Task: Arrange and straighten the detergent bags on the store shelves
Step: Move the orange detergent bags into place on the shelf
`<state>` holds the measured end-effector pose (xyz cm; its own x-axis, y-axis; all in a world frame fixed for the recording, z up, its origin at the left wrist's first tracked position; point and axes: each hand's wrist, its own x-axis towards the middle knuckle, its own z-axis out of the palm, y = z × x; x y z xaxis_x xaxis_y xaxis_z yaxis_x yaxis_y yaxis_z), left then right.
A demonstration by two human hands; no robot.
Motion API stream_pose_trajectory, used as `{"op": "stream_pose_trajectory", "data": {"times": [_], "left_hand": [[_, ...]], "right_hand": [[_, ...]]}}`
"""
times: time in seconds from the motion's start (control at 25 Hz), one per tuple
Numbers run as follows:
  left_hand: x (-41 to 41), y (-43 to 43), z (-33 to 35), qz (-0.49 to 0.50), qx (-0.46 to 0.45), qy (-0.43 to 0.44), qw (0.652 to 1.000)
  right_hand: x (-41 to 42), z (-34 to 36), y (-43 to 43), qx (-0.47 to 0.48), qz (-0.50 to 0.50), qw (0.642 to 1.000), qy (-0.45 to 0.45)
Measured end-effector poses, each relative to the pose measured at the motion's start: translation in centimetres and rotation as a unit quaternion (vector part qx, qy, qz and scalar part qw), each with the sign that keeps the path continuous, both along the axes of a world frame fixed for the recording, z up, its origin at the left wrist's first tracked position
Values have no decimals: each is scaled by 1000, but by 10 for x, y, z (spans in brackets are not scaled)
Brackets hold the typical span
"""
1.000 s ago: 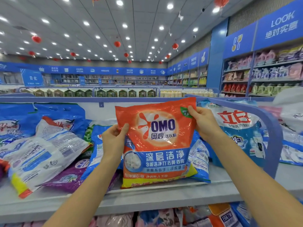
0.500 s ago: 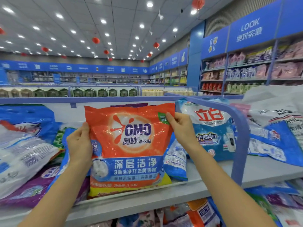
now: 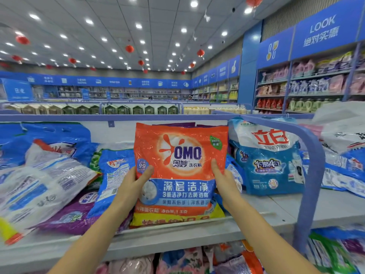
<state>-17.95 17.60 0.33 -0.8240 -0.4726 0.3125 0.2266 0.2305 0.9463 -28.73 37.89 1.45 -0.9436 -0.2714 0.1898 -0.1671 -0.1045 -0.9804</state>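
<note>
The orange OMO detergent bag (image 3: 180,171) stands upright on the shelf (image 3: 276,214), glossy, with a blue band. The left hand (image 3: 136,178) and right hand (image 3: 223,178) each grip one side edge of it.

The orange detergent bag (image 3: 180,155) is thin plastic film, glossy and crinkled, catching the ceiling lights in small glints. The blue-and-white bag (image 3: 266,161) beside it has the same slick sheen, and so does the wrinkled white bag (image 3: 45,186) lying at the left. The shelf (image 3: 276,212) under them looks smooth, matt and pale grey. Its blue rail (image 3: 313,175) is smooth with a soft sheen.
</note>
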Motion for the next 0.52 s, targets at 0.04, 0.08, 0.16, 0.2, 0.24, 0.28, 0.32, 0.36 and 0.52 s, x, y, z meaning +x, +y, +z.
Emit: {"op": "stream_pose_trajectory", "data": {"times": [0.04,0.08,0.16,0.2,0.24,0.28,0.32,0.36,0.52], "left_hand": [[1,8,0,27,-7,3,1000],[0,14,0,64,-17,10,998],[-1,24,-1,128,-43,32,990],[-2,25,-3,145,-44,49,987],[-3,26,-5,152,-35,64,986],[-3,27,-4,157,-21,72,985],[-4,28,-4,162,-10,81,983],[-4,29,-3,166,-1,92,982],[-4,33,-4,168,46,132,976]], "right_hand": [[0,0,-5,-14,-32,999,9],[0,0,-9,-23,-55,998,23],[3,-3,-14,-20,-94,993,64],[3,-4,-16,-22,-114,990,77],[3,-4,-18,-31,-135,987,76],[1,-4,-20,-44,-146,986,64],[-1,-3,-19,-60,-137,988,40],[-2,-3,-15,-76,-96,992,2],[-5,-10,14,-11,177,983,-41]]}}
